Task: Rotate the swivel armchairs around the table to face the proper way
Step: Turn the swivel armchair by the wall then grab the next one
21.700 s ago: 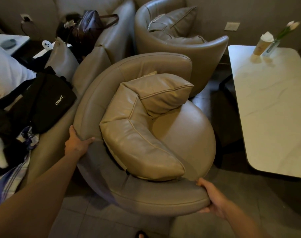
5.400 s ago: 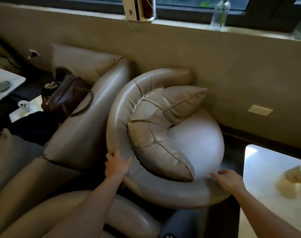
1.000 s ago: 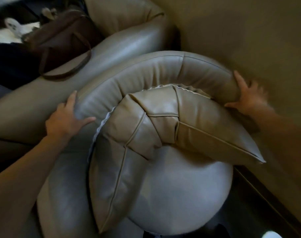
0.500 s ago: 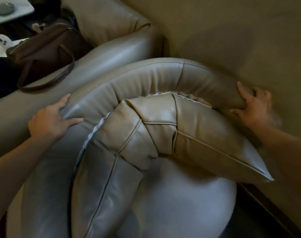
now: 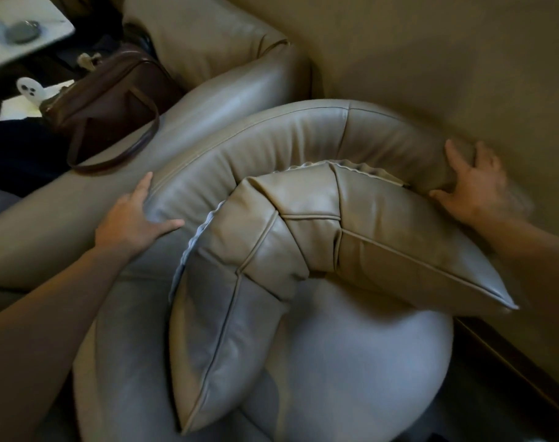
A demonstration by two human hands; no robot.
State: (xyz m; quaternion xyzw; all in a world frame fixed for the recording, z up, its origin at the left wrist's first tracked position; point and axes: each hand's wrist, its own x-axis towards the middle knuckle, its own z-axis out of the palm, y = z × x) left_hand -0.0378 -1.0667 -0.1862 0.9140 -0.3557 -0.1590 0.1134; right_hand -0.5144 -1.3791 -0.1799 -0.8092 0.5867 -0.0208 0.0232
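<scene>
A round grey-beige leather swivel armchair [image 5: 303, 135] fills the view, its curved backrest toward the wall at the top. A curved back cushion [image 5: 271, 250] lies on its seat [image 5: 351, 362]. My left hand [image 5: 131, 218] grips the backrest rim on the left, thumb across the top. My right hand [image 5: 475, 183] grips the right end of the backrest, close to the wall. The seat opens toward me and to the lower right.
A beige wall [image 5: 431, 59] runs directly behind and right of the chair. A matching leather sofa arm [image 5: 208, 100] presses against the chair's left, with a brown handbag [image 5: 106, 103] on it. A white side table [image 5: 23, 33] stands far left.
Over the last second the backrest has turned slightly, both hands staying on its rim; my right hand slid lower along the right end. Earlier I turned another chair.
</scene>
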